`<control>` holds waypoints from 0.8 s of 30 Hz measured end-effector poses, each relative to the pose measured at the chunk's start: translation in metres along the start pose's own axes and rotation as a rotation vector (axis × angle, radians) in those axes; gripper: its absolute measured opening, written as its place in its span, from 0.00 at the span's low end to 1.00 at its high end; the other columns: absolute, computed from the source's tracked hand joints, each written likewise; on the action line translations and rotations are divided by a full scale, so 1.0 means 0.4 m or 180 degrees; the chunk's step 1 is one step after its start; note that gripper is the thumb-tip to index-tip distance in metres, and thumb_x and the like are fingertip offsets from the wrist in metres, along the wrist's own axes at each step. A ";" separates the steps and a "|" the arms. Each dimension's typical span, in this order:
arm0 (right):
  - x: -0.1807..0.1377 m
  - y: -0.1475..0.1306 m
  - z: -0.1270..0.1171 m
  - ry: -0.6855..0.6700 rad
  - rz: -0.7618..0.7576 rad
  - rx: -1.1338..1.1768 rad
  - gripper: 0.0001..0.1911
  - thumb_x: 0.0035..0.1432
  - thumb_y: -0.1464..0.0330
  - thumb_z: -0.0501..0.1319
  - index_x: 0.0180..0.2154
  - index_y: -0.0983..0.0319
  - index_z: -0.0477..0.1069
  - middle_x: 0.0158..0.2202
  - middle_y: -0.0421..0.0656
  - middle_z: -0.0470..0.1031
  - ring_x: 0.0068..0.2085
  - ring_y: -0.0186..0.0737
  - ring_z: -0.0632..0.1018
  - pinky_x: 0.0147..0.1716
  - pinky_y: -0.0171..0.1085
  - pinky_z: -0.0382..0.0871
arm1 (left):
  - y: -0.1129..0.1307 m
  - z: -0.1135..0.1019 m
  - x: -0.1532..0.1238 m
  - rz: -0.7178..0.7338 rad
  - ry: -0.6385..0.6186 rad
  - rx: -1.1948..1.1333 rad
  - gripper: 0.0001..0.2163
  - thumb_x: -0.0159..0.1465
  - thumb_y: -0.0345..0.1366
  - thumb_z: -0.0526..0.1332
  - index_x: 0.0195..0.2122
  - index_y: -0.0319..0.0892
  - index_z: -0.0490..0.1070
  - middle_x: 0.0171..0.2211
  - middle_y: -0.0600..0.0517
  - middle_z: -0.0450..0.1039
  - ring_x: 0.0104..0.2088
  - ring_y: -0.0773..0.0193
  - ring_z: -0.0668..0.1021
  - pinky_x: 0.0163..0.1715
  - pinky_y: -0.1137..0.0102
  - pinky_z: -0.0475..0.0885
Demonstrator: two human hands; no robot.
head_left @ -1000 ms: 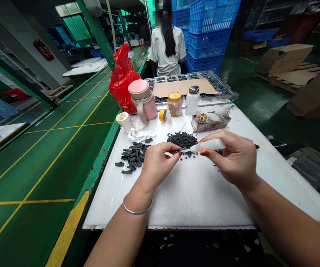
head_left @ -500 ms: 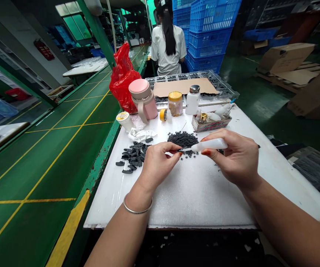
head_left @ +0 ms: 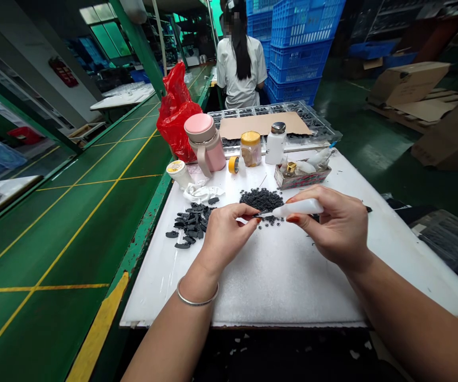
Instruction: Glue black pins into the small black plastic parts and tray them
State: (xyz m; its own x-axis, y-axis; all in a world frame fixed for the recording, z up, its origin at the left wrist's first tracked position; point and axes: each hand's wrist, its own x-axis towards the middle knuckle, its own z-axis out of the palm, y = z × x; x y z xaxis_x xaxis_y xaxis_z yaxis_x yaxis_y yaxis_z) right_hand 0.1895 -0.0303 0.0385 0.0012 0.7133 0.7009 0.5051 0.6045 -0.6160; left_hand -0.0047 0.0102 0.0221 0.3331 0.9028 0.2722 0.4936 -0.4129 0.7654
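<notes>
Over white table (head_left: 276, 281), left hand (head_left: 225, 233) still pinches part (head_left: 253, 217); right hand (head_left: 338, 231) still clasps applicator (head_left: 298, 207).

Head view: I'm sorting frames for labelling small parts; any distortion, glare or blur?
Head view: wide-angle stretch toward the edges; the white table is bright without strong glare; left hand, right hand and white tool are sharp; the hall behind is dim.

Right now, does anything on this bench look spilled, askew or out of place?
Mildly: a few small black bits lie strayed from their pile, beside the left hand and the white applicator bottle in the right hand. Pale scraps litter the dark area below the table edge.
</notes>
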 end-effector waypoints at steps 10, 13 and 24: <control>-0.002 0.000 -0.001 -0.0023 0.0020 -0.0001 0.05 0.53 0.67 0.68 0.30 0.62 0.74 0.31 0.43 0.77 0.32 0.42 0.76 0.31 0.39 0.67 | -0.003 0.001 0.000 0.0001 -0.0006 -0.0029 0.07 0.57 0.30 0.64 0.36 0.44 0.79 0.32 0.54 0.78 0.31 0.65 0.78 0.33 0.73 0.73; -0.001 0.001 -0.002 -0.0017 0.0029 -0.0009 0.05 0.53 0.67 0.68 0.31 0.62 0.74 0.31 0.43 0.77 0.32 0.42 0.76 0.31 0.39 0.66 | -0.003 0.002 0.000 -0.0024 -0.0014 -0.0037 0.07 0.57 0.31 0.64 0.36 0.44 0.79 0.32 0.54 0.78 0.31 0.65 0.78 0.33 0.72 0.73; 0.005 0.014 -0.010 0.0382 0.1036 0.1359 0.07 0.53 0.64 0.68 0.33 0.59 0.75 0.27 0.40 0.71 0.25 0.33 0.68 0.22 0.34 0.58 | -0.001 -0.001 0.002 -0.0201 -0.0068 -0.0403 0.06 0.57 0.33 0.65 0.35 0.43 0.79 0.31 0.53 0.78 0.32 0.65 0.78 0.32 0.73 0.73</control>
State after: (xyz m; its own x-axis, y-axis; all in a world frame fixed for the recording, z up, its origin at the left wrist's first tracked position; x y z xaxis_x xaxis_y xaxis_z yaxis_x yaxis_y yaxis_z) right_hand 0.1958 -0.0269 0.0376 0.2099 0.8570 0.4706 0.0672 0.4675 -0.8814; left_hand -0.0049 0.0109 0.0224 0.3222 0.9231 0.2099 0.4092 -0.3357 0.8484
